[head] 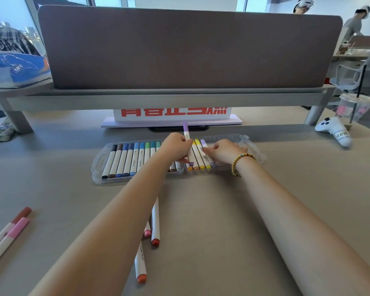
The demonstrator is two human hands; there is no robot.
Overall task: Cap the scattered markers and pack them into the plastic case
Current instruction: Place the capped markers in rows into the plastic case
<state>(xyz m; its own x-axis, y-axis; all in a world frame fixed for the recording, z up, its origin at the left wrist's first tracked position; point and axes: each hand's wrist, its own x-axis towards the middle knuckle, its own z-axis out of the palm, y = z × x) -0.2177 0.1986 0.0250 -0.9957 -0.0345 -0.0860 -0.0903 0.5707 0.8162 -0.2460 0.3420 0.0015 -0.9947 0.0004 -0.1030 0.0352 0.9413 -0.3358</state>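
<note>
Beige and bare in front, the worktop (201, 210) runs back to a grey riser shelf (158, 97) carrying a brown felt divider (190, 50).

At the plastic case (98, 165), which lies open on the worktop just in front of the shelf, both hands are busy. The left hand (176, 146) has its grip closed around a purple marker (186, 133), fingers and thumb pinching the white barrel; the marker stands nearly upright, its purple cap above the hand and its lower end down among the markers in the case. The right hand (224, 151), a beaded bracelet (241, 162) on its wrist, rests over the right part of the case with fingers curled; its fingertips touch a lilac marker (204, 146) lying there, though whether the grip truly pinches it cannot be told.

Left of the hands, the case holds a row of capped markers (128, 159) running from black through brown and blues to greens; between the hands lie yellow and orange ones.

Nearer the camera than the case, under the left forearm, several loose markers (155, 221) with red, orange and pink ends lie on the worktop. Far to the left of the case, at the picture's edge, two pink markers (9, 236) lie side by side.

Right of the case, near the shelf's leg, sit a white game controller (333, 130) and a clear plastic cup (355, 107) with a straw.
</note>
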